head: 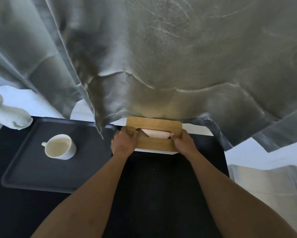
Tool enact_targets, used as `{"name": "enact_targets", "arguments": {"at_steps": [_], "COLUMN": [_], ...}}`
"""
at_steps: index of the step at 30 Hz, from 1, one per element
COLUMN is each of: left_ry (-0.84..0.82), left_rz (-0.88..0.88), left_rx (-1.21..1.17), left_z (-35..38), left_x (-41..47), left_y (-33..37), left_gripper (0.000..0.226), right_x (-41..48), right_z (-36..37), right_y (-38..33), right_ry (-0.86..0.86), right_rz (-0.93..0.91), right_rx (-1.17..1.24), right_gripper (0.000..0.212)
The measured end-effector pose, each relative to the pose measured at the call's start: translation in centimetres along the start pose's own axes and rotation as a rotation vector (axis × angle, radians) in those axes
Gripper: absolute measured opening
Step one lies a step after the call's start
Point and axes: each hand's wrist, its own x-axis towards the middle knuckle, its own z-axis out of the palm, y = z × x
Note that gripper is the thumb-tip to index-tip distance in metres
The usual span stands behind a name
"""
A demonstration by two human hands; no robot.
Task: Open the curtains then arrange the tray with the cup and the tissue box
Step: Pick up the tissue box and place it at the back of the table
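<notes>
A tissue box (154, 143) with a wooden lid and a pink tissue in its slot sits at the far edge of the dark table, just right of the tray. My left hand (123, 143) grips its left end and my right hand (183, 143) grips its right end. The dark tray (32, 174) lies to the left, with a white cup (60, 146) standing on it. The grey curtains (161, 57) hang over the far side, their hem touching the box's back edge and the tray's far right corner.
A rolled white towel (10, 115) lies at the tray's far left corner. White fabric (268, 169) is bunched to the right of the dark table (161, 186). A bright sill shows under the curtain hem.
</notes>
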Motion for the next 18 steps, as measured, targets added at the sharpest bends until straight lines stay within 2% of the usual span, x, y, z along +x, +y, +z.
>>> {"name": "enact_targets", "arguments": {"at_steps": [18], "left_ry": [-0.036], "left_rz": [-0.014], "left_rx": [-0.005], "left_z": [0.8], "left_x": [1.8], "left_y": [1.0], "left_gripper": [0.059], "right_x": [2.2], "right_z": [0.5], "right_y": [0.4], "right_ry": [-0.011], "right_rz": [0.004], "right_rx": [-0.001], "right_gripper": [0.055]}}
